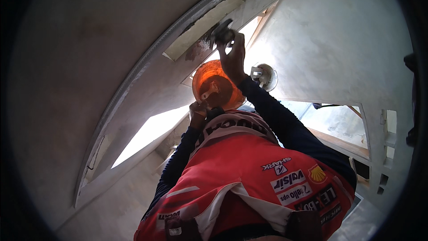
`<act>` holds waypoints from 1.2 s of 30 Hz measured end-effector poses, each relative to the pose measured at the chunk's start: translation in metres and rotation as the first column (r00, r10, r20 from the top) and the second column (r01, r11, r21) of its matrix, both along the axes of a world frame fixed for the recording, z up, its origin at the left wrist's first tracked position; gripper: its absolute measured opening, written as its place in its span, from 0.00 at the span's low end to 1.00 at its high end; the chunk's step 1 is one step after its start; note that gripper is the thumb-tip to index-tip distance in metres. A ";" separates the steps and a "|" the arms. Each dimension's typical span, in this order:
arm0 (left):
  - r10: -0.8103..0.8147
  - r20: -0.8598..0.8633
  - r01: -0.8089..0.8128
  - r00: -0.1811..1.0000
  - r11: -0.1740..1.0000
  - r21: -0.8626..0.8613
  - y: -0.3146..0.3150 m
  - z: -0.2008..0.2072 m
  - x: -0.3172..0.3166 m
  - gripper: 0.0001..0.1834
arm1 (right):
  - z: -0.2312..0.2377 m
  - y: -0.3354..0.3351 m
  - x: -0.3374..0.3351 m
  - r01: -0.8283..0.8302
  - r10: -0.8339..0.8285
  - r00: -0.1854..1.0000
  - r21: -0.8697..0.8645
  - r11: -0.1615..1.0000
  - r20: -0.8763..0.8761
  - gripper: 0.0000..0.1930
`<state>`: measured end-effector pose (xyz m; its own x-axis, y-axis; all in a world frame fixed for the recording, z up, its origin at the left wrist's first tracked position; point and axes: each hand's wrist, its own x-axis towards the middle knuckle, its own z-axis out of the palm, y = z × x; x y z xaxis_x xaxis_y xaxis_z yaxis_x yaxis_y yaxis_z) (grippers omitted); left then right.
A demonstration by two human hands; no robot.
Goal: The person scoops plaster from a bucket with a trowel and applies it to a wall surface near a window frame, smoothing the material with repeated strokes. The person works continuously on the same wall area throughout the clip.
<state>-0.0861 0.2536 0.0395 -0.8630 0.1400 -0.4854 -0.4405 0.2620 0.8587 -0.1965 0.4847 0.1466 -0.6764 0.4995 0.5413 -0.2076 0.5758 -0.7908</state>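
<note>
My right hand [232, 57] is raised to the wall edge, its fingers closed on a dark grey tool [223, 34]. The tool is smeared by motion, so its kind cannot be made out. Beside it the wall carries a dark brownish patch [197, 50] at the end of a pale recessed strip [207, 21]. Lower and to the left, my left hand [198, 114] is closed at the near rim of an orange bucket [198, 80], close to my chest. Inside the bucket shows brownish content, with a pale object [211, 91] near my left hand.
A smaller whitish bucket [270, 78] with something grey in it stands right of the orange one. A curved ridge [133, 73] runs along the wall at left. Bright openings [151, 136] lie at lower left and right, and a pale wall [339, 35] rises at right.
</note>
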 end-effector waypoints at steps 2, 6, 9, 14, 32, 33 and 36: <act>0.023 0.025 -0.024 0.999 1.000 0.008 0.000 -0.002 0.000 0.16 | 0.006 -0.002 -0.010 -0.009 0.012 0.999 0.069 0.998 -0.050 0.21; 0.003 0.046 -0.005 0.999 0.999 0.036 -0.002 -0.005 -0.003 0.15 | 0.002 -0.036 0.009 -0.221 0.215 0.954 0.008 0.975 0.207 0.22; -0.010 -0.013 0.010 1.000 1.000 0.016 -0.005 -0.006 -0.003 0.15 | 0.000 -0.035 0.017 -0.273 0.269 0.949 0.001 0.962 0.166 0.22; 0.010 0.060 -0.013 0.998 0.999 0.052 -0.008 -0.007 0.002 0.14 | 0.002 -0.020 -0.002 0.029 -0.029 1.000 -0.037 0.999 0.012 0.21; 0.098 0.113 -0.095 0.989 0.995 -0.031 -0.008 -0.035 0.002 0.17 | -0.011 -0.061 0.021 -0.400 0.385 0.902 0.041 0.916 0.198 0.27; 0.072 0.043 -0.069 0.996 0.996 -0.061 -0.009 -0.038 0.002 0.17 | -0.014 -0.065 0.021 -0.349 0.343 0.932 0.032 0.936 0.119 0.25; 0.074 0.042 -0.072 0.996 0.996 -0.051 -0.012 -0.045 0.007 0.18 | -0.020 -0.075 0.024 -0.165 0.169 0.985 -0.101 0.981 0.037 0.28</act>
